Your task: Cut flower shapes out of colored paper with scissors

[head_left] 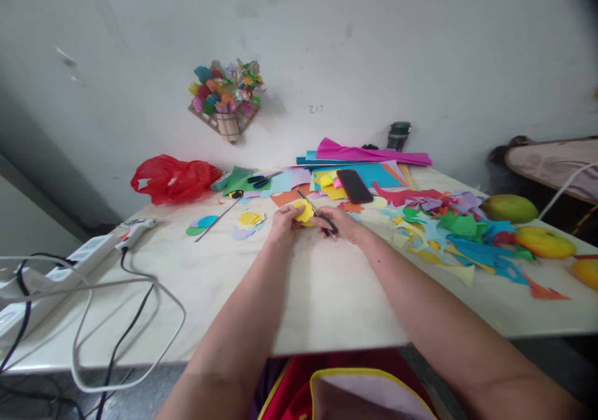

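My left hand pinches a small piece of yellow paper above the white table. My right hand grips black-handled scissors, whose blades point up and left into the yellow paper. Both hands are closed and nearly touch at the table's middle. A small stack of cut yellow shapes lies just left of my left hand.
Scraps and sheets of coloured paper cover the right and back. A black phone, a second pair of scissors, a red plastic bag, mangoes, a power strip with cables, and a paper-flower basket on the wall.
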`<control>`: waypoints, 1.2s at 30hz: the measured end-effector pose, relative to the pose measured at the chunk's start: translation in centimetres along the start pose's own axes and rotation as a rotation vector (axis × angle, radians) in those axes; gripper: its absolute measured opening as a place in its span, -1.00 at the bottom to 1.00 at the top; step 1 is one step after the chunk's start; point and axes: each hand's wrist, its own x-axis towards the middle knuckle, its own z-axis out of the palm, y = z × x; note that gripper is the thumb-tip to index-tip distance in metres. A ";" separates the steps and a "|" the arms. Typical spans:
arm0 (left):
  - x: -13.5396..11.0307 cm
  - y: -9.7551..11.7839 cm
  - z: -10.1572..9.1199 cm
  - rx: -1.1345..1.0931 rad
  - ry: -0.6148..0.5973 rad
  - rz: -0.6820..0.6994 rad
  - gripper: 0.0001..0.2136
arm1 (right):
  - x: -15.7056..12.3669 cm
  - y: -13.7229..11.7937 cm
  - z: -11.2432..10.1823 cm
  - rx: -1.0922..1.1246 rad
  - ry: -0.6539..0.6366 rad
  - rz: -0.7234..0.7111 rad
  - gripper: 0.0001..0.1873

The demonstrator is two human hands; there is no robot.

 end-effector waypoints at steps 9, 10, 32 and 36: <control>-0.2 -0.3 1.0 -0.023 0.105 0.008 -0.68 | -0.2 -0.2 0.4 0.018 0.018 0.010 -0.67; -0.3 -0.3 1.1 -0.030 0.119 0.009 -0.68 | -0.2 -0.2 0.4 0.016 0.020 0.012 -0.67; -0.5 -0.5 1.8 -0.056 0.158 0.042 -0.72 | -0.2 -0.6 0.9 0.060 0.053 0.033 -0.67; -0.7 -0.2 1.9 -0.070 0.159 0.045 -0.73 | -0.3 -0.8 1.0 0.035 0.071 0.041 -0.70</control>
